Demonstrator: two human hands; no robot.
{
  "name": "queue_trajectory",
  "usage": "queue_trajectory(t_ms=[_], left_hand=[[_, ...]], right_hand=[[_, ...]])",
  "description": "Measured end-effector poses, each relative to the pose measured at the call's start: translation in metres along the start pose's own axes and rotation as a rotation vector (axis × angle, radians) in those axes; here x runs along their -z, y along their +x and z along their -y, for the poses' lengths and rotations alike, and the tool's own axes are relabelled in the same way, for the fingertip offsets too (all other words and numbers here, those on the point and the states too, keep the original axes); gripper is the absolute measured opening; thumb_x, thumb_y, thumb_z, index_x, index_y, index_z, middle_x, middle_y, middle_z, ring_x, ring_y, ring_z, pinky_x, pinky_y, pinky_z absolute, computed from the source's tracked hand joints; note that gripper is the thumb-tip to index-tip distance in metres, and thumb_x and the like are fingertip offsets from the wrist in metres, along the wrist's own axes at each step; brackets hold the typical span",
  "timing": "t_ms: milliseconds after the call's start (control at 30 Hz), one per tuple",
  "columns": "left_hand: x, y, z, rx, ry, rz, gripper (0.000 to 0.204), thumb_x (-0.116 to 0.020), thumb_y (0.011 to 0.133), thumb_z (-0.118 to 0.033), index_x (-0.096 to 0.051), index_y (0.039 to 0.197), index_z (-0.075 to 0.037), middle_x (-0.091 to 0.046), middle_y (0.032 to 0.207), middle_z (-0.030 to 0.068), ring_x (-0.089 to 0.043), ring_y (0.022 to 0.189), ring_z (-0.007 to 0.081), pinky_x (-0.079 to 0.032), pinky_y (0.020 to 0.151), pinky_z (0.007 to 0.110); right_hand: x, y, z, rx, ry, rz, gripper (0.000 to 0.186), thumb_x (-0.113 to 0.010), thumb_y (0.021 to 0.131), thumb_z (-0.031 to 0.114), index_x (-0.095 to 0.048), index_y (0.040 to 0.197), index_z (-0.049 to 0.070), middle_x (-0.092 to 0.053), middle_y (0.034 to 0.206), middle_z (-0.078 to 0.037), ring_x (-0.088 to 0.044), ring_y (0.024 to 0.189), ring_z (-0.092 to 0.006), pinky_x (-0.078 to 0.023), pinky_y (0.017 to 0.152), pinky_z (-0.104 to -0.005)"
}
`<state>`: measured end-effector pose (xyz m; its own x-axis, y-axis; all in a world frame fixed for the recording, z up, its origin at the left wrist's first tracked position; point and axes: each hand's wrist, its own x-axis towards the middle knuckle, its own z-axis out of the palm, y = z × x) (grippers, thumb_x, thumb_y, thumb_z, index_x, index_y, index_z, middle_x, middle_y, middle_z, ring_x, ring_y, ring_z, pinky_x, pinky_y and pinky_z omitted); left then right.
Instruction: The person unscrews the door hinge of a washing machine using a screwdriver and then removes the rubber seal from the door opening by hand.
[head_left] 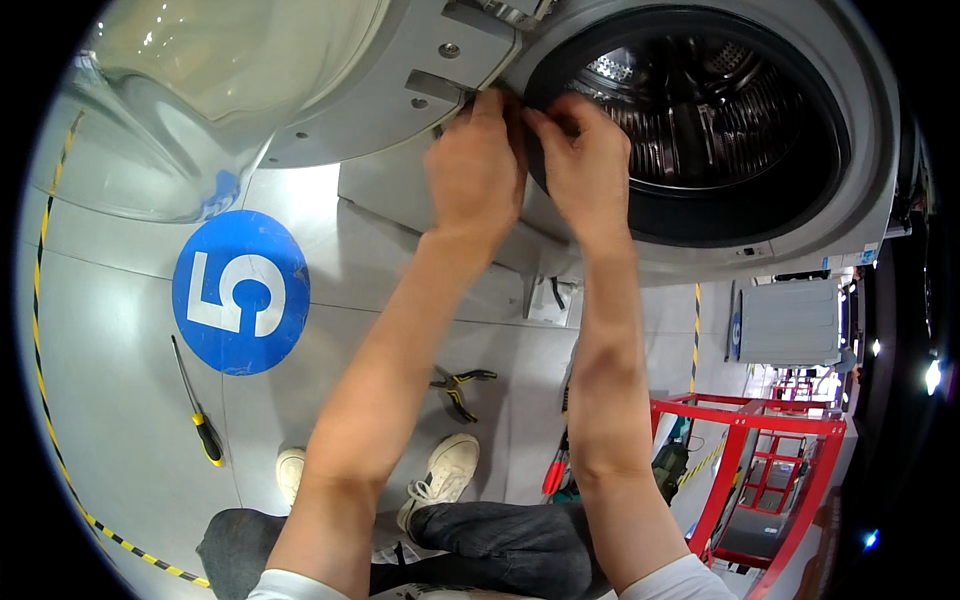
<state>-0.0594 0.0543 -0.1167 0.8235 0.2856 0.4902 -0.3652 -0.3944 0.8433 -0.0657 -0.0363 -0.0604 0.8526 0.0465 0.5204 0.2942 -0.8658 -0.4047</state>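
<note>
A front-loading washing machine [560, 225] stands before me with its round door [390, 60] swung open to the left. Both my hands meet at the door-side edge of the opening, beside the lower hinge [435, 85] and the dark rubber gasket [690, 232]. The fingers of my left hand [475, 170] are bent together close to the hinge. My right hand [588, 165] pinches with thumb and forefinger at the gasket's edge. Whatever lies between the fingertips is hidden. Behind the gasket shows the metal drum [690, 125].
On the tiled floor lie a yellow-black screwdriver [197, 405] at left and pliers [462, 388] between my forearms. A red-handled tool [556, 468] lies right of my shoe [445, 470]. A red metal frame cart [735, 460] stands at right. A blue round floor marker [205, 265] lies below the door.
</note>
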Motion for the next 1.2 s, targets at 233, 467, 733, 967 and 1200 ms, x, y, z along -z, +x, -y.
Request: queue_trajectory(t_ms=[233,467,733,967,1200], left_hand=[[0.001,-0.003,-0.020,-0.031,-0.237,-0.162,0.011,-0.055,0.085,-0.001,-0.059,0.095,0.001,-0.061,0.082,0.0164,-0.060,0.067,0.0299,-0.047,0.060,0.036],[0.019,0.000,-0.035,-0.061,-0.238,-0.165,0.010,-0.056,0.085,0.000,-0.060,0.094,0.001,-0.060,0.081,0.0141,-0.057,0.062,0.0238,-0.045,0.055,0.030],[0.069,0.032,-0.079,-0.242,0.168,0.202,0.017,-0.053,0.083,-0.001,-0.057,0.099,0.003,-0.062,0.067,0.0190,-0.061,0.060,0.0360,-0.047,0.051,0.041],[0.054,0.048,-0.071,-0.302,0.399,0.264,0.013,-0.049,0.085,-0.002,-0.059,0.093,0.002,-0.060,0.065,0.0213,-0.059,0.063,0.0405,-0.044,0.057,0.046],[0.048,0.048,-0.068,-0.297,0.418,0.229,0.011,-0.050,0.086,-0.005,-0.059,0.091,-0.001,-0.061,0.069,0.0216,-0.059,0.065,0.0410,-0.045,0.058,0.047]], right_hand=[[0.024,0.008,0.020,-0.083,0.171,-0.060,0.025,-0.069,0.081,0.014,-0.056,0.092,-0.004,-0.065,0.083,-0.015,-0.065,0.070,-0.0219,-0.049,0.061,-0.0311],[0.018,0.023,0.033,-0.128,0.268,-0.124,0.020,-0.067,0.081,0.012,-0.057,0.085,-0.005,-0.064,0.073,-0.016,-0.063,0.068,-0.0261,-0.048,0.062,-0.0344],[0.020,0.018,0.018,-0.154,0.391,-0.079,0.010,-0.061,0.081,0.005,-0.060,0.083,-0.005,-0.064,0.078,-0.020,-0.061,0.073,-0.0361,-0.047,0.066,-0.0385],[0.029,0.022,0.014,-0.068,0.407,-0.051,0.012,-0.060,0.083,0.004,-0.062,0.092,-0.002,-0.066,0.084,-0.016,-0.062,0.075,-0.0279,-0.047,0.070,-0.0353],[0.028,0.020,0.010,-0.070,0.426,-0.053,0.014,-0.062,0.082,0.005,-0.063,0.094,-0.002,-0.065,0.083,-0.015,-0.061,0.073,-0.0264,-0.046,0.069,-0.0344]])
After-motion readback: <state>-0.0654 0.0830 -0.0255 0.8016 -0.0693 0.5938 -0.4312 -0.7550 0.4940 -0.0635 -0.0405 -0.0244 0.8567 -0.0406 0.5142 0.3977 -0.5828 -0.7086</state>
